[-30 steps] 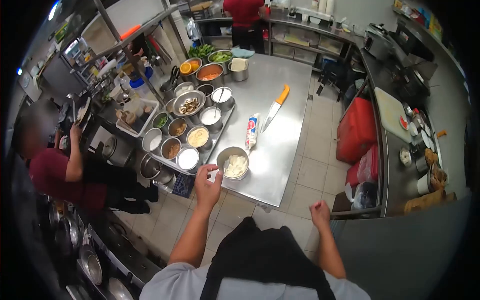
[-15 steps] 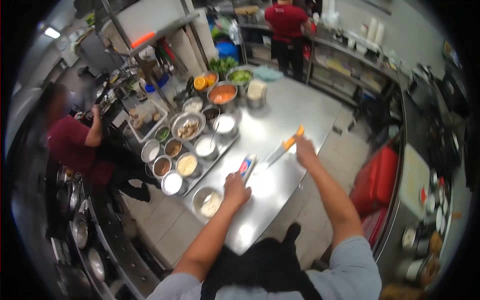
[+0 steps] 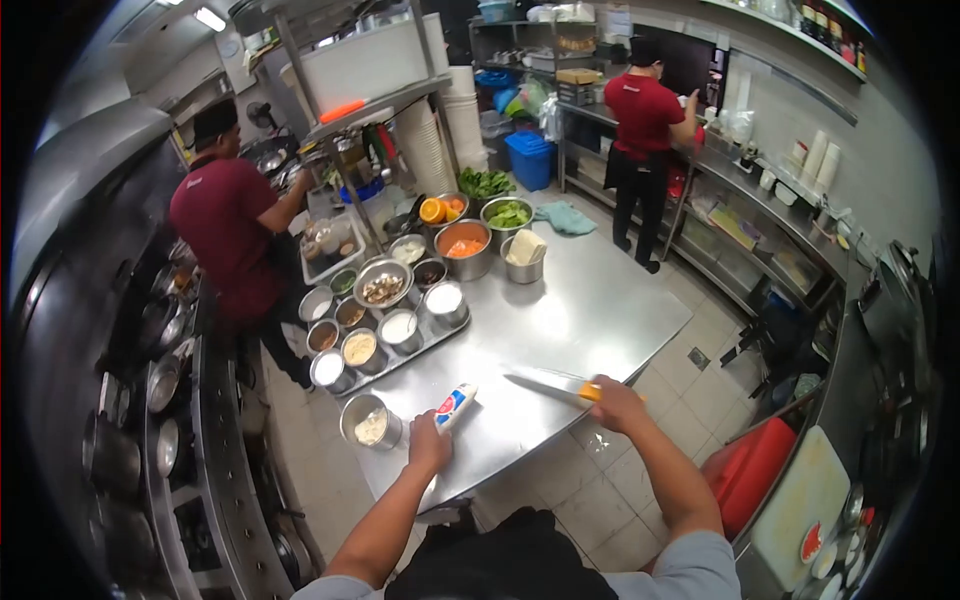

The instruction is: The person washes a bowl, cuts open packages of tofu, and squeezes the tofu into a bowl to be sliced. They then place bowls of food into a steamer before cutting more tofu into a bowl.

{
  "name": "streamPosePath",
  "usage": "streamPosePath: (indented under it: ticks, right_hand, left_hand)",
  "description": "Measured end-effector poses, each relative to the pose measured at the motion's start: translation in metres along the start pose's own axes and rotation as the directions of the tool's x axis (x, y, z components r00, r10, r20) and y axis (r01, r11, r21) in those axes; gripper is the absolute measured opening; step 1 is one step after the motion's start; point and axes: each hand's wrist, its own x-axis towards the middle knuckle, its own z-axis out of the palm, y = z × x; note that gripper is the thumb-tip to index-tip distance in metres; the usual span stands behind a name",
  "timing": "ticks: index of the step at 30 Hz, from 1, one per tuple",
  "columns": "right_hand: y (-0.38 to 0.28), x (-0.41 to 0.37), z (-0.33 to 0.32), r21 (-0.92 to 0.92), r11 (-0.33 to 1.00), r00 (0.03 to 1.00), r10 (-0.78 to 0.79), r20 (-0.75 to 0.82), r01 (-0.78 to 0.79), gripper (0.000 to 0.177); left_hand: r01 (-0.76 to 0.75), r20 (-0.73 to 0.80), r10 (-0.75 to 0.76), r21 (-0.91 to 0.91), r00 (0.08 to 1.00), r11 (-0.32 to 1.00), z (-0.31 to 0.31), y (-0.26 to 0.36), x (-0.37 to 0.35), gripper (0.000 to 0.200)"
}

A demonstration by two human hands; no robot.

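Currently: left hand grips packet, right hand fisted round knife — both at table near edge; bare steel at 12 o'clock.

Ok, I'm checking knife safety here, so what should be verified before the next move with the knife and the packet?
1. Grip: right hand closed on the orange handle of the knife: ok.
2. Blade: low over the steel table, tip toward the packet but apart from it: ok.
3. Hold: left hand at the packet's near end, away from the blade: ok.
4. Cutting board under the packet: not ok, bare steel.
5. The bowl clear of the blade: ok.
6. Packet sealed or open: cannot tell.
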Motion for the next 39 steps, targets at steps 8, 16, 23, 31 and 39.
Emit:
streamPosePath:
  ticks: [8,16,23,31,39]
  right_hand:
    - [-0.087,-0.098,0.016,0.743,0.471,0.836,0.505,0.215,-0.476,0.023]
    - [-0.16,-0.104,0.047,0.294,0.926,0.97,0.204,0.133,-0.236,0.026]
    - [-0.184,-0.111,0.039,0.15,0.982,0.981,0.089,0.171,-0.115,0.022]
    - [-0.193,-0.109,0.038,0.076,0.993,0.979,0.071,0.192,-0.087,0.019]
    - [-0.198,-0.106,0.034,0.06,0.993,0.976,0.089,0.198,-0.103,0.018]
  left_hand:
    - [-0.222,0.002,0.224,-0.1,0.975,0.97,0.034,0.008,-0.039,0.05]
    - [-0.391,-0.14,0.373,-0.134,0.917,0.911,0.025,0.018,-0.03,0.042]
    - [-0.409,-0.174,0.384,-0.136,0.907,0.903,0.026,0.013,-0.021,0.033]
    - [-0.416,-0.119,0.403,-0.111,0.907,0.903,0.027,0.013,-0.019,0.032]
    - [-0.42,-0.151,0.4,-0.132,0.904,0.898,0.028,0.01,-0.016,0.034]
